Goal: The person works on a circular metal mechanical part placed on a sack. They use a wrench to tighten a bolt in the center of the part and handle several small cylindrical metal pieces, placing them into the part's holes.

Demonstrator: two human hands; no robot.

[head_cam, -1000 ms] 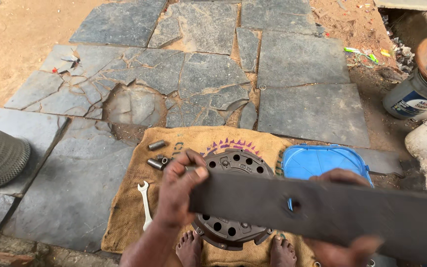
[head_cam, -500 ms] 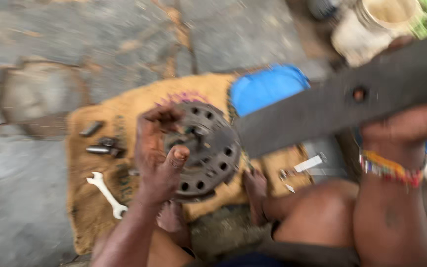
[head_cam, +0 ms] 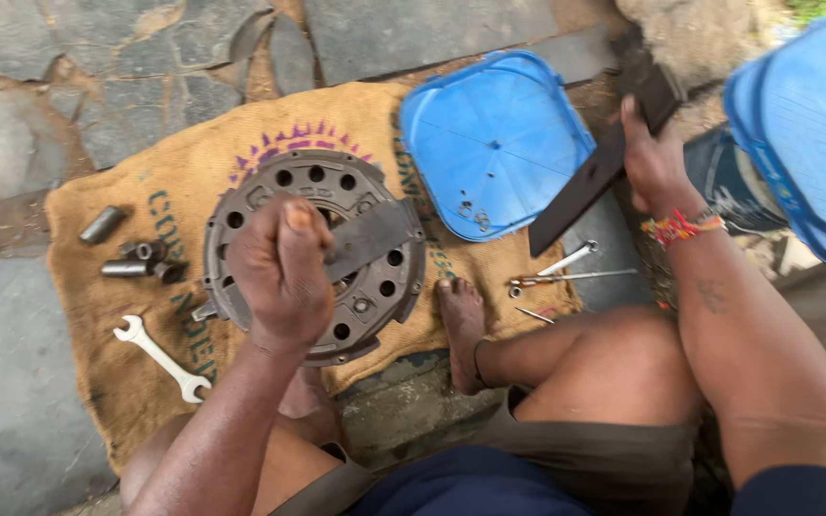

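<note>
Clutch cover (head_cam: 356,277), round and grey with a ring of holes, sits about in the middle of the burlap sack (head_cam: 97,382) I've spread on the stone floor (head_cam: 11,363). My left hand (head_cam: 279,272) is over it, closed into a fist around a flat dark metal piece (head_cam: 367,239) that lies across the cover's centre. My right hand (head_cam: 654,162) is off past the sack's right edge, wrapped around a long flat dark steel bar (head_cam: 593,182) that runs tilted from the top right down toward the sack.

Going outward: just beside the cover, near the sack's left edge, there are a few short metal sleeves (head_cam: 131,253), one lying a bit apart from the rest. Below them, toward the lower left corner, a white open-ended spanner (head_cam: 163,360) lies at a slant. At the top right corner a blue plastic lid (head_cam: 494,143) rests upside down, partly on the sack. Under it, by the right edge, a couple of slim tools (head_cam: 566,277) lie together near my foot (head_cam: 461,330), which is planted on the sack right next to the cover. Far right there's another blue plastic thing (head_cam: 805,143), can't tell what exactly.
</note>
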